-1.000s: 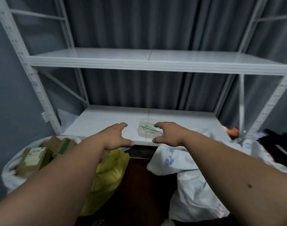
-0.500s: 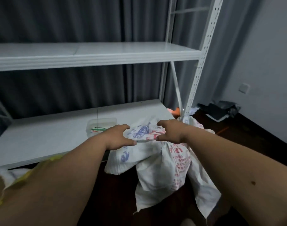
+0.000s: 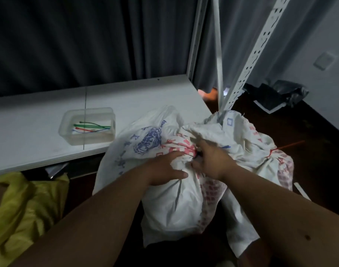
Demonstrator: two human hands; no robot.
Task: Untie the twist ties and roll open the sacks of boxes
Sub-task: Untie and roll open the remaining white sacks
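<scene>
A white sack (image 3: 172, 199) is showing blue and red printed markings. A clear tub (image 3: 87, 125) is holding green, red and blue ties (image 3: 91, 127) on a white shelf (image 3: 30, 132). A yellow bag (image 3: 24, 207) is lying beside dark flooring.

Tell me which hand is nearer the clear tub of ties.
Left. The left hand rests on the sack just right of the tub; the right hand lies farther right.

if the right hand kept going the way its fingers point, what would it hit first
The right hand points up-left into the tied neck of the white sack, so it would likely meet the bunched fabric and the dark tie there first. Depth is unclear; its fingers may already touch it.
</scene>
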